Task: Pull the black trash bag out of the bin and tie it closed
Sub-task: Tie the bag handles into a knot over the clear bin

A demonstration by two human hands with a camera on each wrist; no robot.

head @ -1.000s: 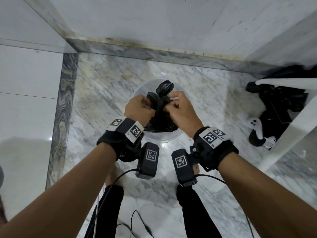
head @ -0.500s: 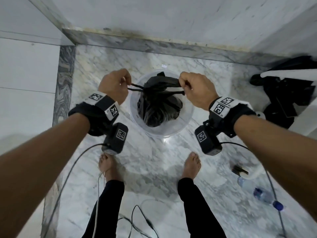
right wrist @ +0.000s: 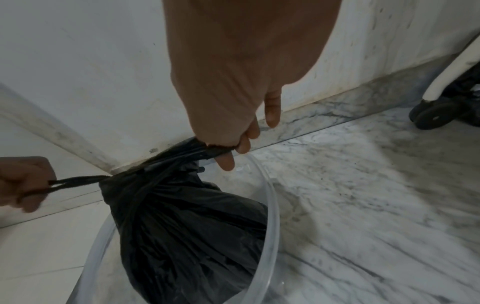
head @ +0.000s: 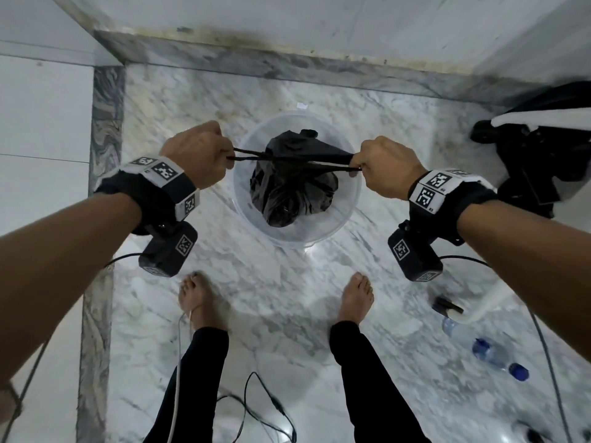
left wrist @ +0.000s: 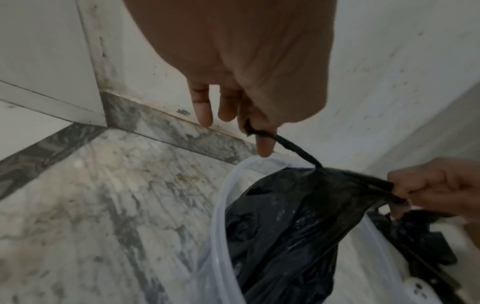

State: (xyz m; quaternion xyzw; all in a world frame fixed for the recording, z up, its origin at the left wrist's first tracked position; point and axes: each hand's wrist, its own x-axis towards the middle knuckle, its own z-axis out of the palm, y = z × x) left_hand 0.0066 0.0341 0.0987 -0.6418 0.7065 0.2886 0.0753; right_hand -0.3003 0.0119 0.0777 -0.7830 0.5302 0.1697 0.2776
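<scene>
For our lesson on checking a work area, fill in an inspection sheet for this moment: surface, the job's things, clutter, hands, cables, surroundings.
Surface: marble floor, grey-veined, stained near the wall.
Job's things: black trash bag, neck gathered, hanging partly inside the clear bin.
Clutter: water bottle lying on the floor; black bundle on the right.
Hands: left hand pinches two thin bag strands; right hand grips the bag's other end; they pull apart.
Cables: black cable between the feet; wrist camera cords.
Surroundings: white wall, marble skirting, corner on the left.

No words, brands or numbers read clearly; the wrist bands [head: 166, 174] carry only square coded markers.
</scene>
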